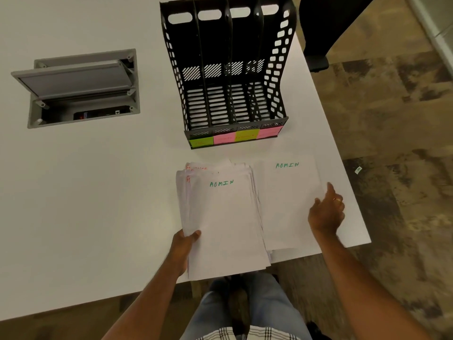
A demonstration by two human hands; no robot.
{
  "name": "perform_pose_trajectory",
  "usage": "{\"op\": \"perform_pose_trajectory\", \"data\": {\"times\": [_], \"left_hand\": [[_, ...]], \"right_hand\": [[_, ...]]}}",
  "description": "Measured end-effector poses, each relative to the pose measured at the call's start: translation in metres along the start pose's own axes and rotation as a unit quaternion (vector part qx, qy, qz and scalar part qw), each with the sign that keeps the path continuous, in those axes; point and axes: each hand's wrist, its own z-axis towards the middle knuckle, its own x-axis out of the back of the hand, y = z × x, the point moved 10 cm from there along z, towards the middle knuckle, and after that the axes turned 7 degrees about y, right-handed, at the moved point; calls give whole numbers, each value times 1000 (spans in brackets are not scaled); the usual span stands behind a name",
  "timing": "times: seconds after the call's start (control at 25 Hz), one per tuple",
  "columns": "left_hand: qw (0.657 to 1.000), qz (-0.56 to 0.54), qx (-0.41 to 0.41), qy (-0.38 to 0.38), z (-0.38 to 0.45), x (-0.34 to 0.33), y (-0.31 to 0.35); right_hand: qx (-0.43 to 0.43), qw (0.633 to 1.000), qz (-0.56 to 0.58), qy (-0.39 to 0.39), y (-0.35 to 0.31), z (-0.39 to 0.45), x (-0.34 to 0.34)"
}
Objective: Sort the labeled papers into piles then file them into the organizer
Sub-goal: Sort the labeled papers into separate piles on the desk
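My left hand grips the lower left edge of a stack of white papers near the table's front edge. The top sheet reads ADMIN in green, and red lettering shows on sheets fanned out beneath it. To the right lies a single ADMIN sheet flat on the table. My right hand rests on that sheet's right edge, fingers spread. Behind the papers stands a black organizer with several empty slots and green and pink sticky labels along its front.
The white table has a grey cable box with its lid raised at the left. The table's right edge is close to the single sheet. A dark chair stands at the back right on patterned floor.
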Motion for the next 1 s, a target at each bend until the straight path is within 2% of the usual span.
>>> {"op": "perform_pose_trajectory", "data": {"times": [0.08, 0.12, 0.2, 0.28, 0.4, 0.56, 0.6, 0.68, 0.76, 0.8, 0.88, 1.0], "left_hand": [[1000, -11, 2, 3, 3, -1, -1], [1000, -18, 6, 5, 4, -2, -3], [999, -31, 15, 6, 5, -6, -5], [999, -37, 20, 9, 4, -10, -4], [999, -43, 22, 13, 1, -16, -1], [998, -61, 26, -5, -6, -23, 3], [998, -64, 27, -9, -8, -24, 4], [997, -69, 30, -14, -10, -25, 4], [997, -68, 37, -16, -13, -25, 4], [997, -67, 42, -12, -14, -25, 3], [997, -64, 45, -2, -15, -23, 4], [997, -60, 38, 2, -15, -21, 6]], "right_hand": [[44, 998, -45, -4, -7, 4, 0], [101, 993, -62, -26, -17, -3, -7], [228, 961, -117, -104, -36, -31, -36], [272, 934, -166, -163, -30, -50, -60], [237, 941, -170, -173, -8, -36, -61], [237, 943, -170, -161, -3, -16, -50], [227, 953, -137, -148, -10, -17, -46], [197, 972, 2, -132, -31, -31, -34], [150, 962, 148, -172, -54, -55, -32], [139, 952, 181, -203, -64, -69, -35], [137, 942, 188, -240, -77, -93, -41], [146, 941, 134, -274, -82, -117, -54]]}}
